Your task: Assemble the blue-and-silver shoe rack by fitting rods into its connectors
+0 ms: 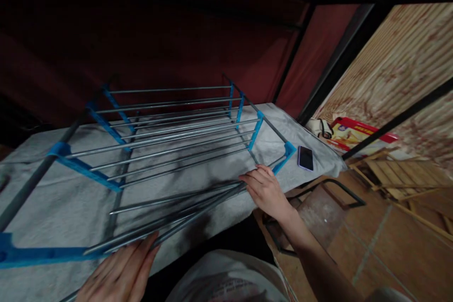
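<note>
A partly assembled rack of grey metal tubes and blue plastic brackets [85, 172] lies on its side across a cloth-covered table. Near its front edge, several loose metal rods [198, 205] run slantwise between my hands. My left hand [120, 269] is closed over their lower left part, close to the front left blue bracket [53, 255]; its palm side is hidden. Fingers of my right hand [264, 188] wrap round the rods' far right ends, just beside the front right blue bracket [285, 155]. Further back, fitted rods [177, 137] span the brackets.
A phone [305, 158] lies on the grey cloth [276, 127] at the right. Beyond the table edge are a metal-framed chair [322, 212], a folded wooden chair [406, 179] and a red and yellow box [357, 132]. A dark red wall [170, 47] stands behind.
</note>
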Tool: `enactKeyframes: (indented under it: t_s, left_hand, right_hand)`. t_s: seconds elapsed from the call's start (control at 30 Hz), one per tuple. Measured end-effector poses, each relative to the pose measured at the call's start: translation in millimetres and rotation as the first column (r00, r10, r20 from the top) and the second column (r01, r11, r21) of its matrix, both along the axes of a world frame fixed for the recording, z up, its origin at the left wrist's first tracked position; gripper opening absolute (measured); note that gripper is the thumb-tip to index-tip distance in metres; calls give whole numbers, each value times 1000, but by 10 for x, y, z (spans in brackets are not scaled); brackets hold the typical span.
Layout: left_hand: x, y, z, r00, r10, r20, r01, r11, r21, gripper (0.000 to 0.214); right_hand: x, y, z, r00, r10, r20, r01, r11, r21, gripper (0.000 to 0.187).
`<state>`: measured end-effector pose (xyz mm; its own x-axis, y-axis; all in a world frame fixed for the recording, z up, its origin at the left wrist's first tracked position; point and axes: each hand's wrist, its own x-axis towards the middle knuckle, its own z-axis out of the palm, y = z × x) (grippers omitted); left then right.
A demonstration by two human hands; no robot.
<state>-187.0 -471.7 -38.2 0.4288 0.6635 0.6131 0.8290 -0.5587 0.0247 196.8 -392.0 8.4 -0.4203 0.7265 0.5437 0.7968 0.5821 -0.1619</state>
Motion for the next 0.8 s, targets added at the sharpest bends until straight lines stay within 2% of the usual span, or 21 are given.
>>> enactKeyframes:
  t_s: [0.1,0.17,0.3,0.6,0.8]
  left_hand:
    - [32,138,11,993,-67,-96,68,998,15,41]
    - [28,185,-24,992,-72,-107,75,997,22,42]
    - [9,215,-79,998,-60,-27,61,998,5,39]
    - [129,263,81,998,-29,60,31,999,-30,38]
    - [117,312,53,991,-8,132,12,999,-32,36]
  right_hand:
    - [107,33,8,999,-37,14,37,999,-16,27]
    - [136,44,7,999,-46,23,46,999,-19,26]
    - [119,65,20,999,-44,17,44,999,-7,26]
    - [150,104,46,999,-49,23,49,999,-21,27]
    - [164,117,67,998,-53,41,54,998,-16,27]
